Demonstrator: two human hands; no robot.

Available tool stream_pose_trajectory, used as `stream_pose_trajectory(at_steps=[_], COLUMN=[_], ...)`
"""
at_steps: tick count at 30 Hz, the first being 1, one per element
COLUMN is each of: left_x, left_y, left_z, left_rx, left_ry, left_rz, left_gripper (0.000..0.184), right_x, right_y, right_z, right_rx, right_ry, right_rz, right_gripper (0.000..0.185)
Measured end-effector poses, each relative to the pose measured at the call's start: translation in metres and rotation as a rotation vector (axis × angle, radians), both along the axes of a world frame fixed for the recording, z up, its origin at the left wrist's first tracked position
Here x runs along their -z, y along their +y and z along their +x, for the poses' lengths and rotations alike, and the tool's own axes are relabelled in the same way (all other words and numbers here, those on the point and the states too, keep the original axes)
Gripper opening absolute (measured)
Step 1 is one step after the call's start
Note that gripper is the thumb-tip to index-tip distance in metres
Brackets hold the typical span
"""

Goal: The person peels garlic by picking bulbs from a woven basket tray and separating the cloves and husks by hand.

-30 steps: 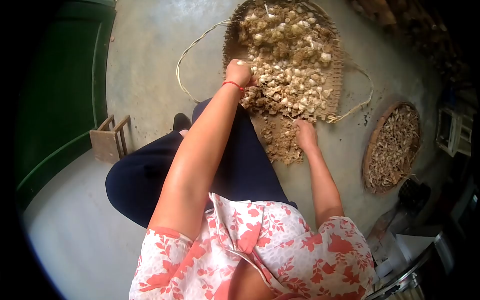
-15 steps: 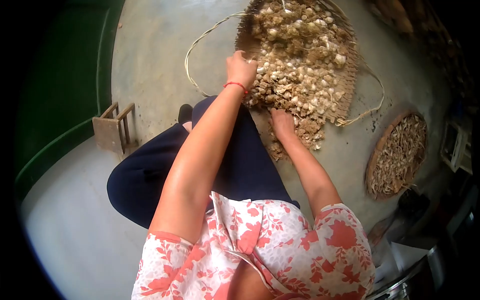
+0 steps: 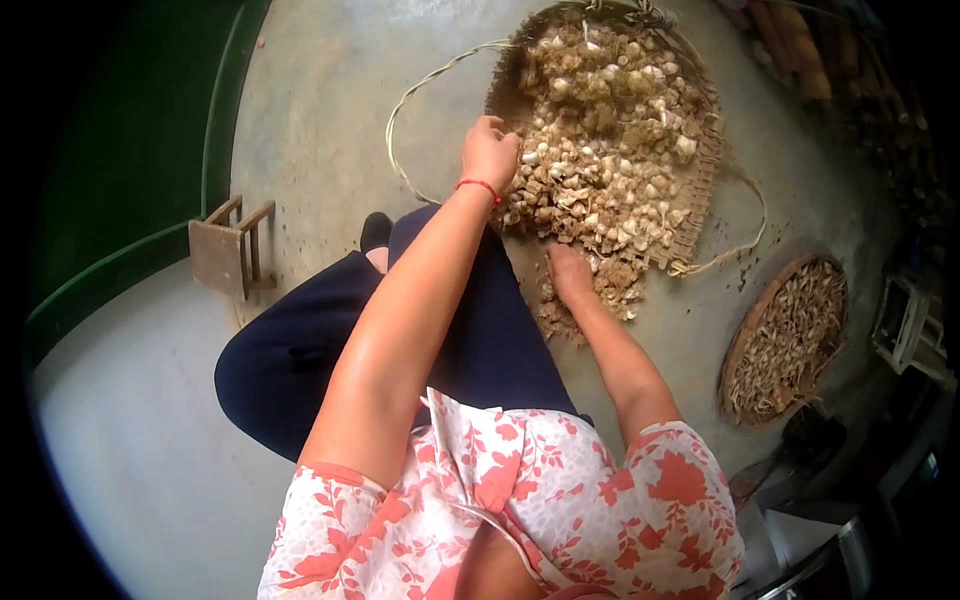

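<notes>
My left hand [image 3: 490,158], with a red string on its wrist, is at the near left rim of a woven basket [image 3: 697,205]. Its fingers are curled at the edge of the garlic, and what they hold, if anything, is hidden. Garlic bulbs [image 3: 630,185] with dry roots and skins cover most of the basket. My right hand [image 3: 571,276] is low at the basket's near edge, fingers bent and partly hidden. Beside and under it lies a heap of brown garlic trimmings [image 3: 615,290], spilling onto the floor.
Twisted handle loops [image 3: 390,130] stick out at the basket's sides. A round tray [image 3: 735,355] of dry pale pieces lies at right on the concrete floor [image 3: 320,120]. A small wooden stool [image 3: 218,258] stands at left by a green panel [image 3: 110,130]. My crossed legs [image 3: 300,340] are close to the basket.
The view has shifted slightly, so the basket and stool sit a little lower and the tray lower and further left. Both hands stay near the same spots by the basket, fingers still bent.
</notes>
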State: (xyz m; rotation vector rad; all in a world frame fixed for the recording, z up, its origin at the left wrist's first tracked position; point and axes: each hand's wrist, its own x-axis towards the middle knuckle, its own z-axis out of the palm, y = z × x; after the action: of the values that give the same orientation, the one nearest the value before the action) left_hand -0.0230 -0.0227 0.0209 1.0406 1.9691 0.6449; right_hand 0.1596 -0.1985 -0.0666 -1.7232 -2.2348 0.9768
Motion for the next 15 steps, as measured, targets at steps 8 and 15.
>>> stream_pose_trajectory(at_steps=[8, 15], left_x=[-0.005, -0.011], left_y=[0.004, 0.006], left_z=[0.007, -0.001], left_rx=[-0.085, -0.159], left_ry=[-0.034, -0.058], left_rz=[0.064, 0.017], left_gripper=[0.033, 0.031], right_x=[-0.091, -0.045], right_y=[0.104, 0.058], right_z=[-0.018, -0.028], right_rx=[0.289, -0.187], right_ry=[0.370, -0.145], right_rz=[0.158, -0.340], right_gripper=[0.014, 0.011])
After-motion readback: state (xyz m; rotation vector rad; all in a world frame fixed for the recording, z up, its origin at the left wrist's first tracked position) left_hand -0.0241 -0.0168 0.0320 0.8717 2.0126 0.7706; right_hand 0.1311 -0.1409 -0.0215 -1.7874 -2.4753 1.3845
